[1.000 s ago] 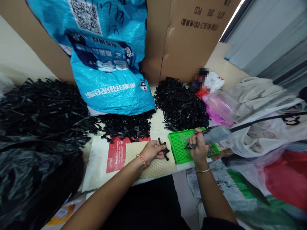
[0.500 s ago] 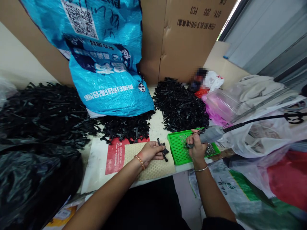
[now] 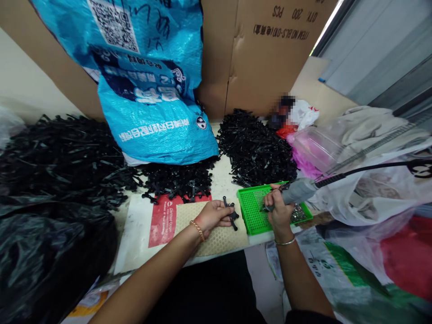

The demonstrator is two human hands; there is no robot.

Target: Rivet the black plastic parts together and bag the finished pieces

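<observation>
My left hand pinches a small black plastic part with branching, knob-ended arms, just above a beige honeycomb-textured mat. In my right hand is a grey electric screwdriver, its cable running off to the right. Its tip points left and is too small to make out. Below that hand lies a green perforated tray with many small shiny metal pieces, probably screws, at its right side. The fingers of both hands are closed around what they hold.
Black parts are heaped at left, in the middle and behind the tray. A blue woven sack overhangs the middle heap. Behind stands a cardboard box. A black plastic bag fills the near left; plastic bags crowd the right.
Hardly anything differs. The whole view has shifted slightly, and the black part in my left hand looks turned a little. My right hand still holds the screwdriver over the tray.
</observation>
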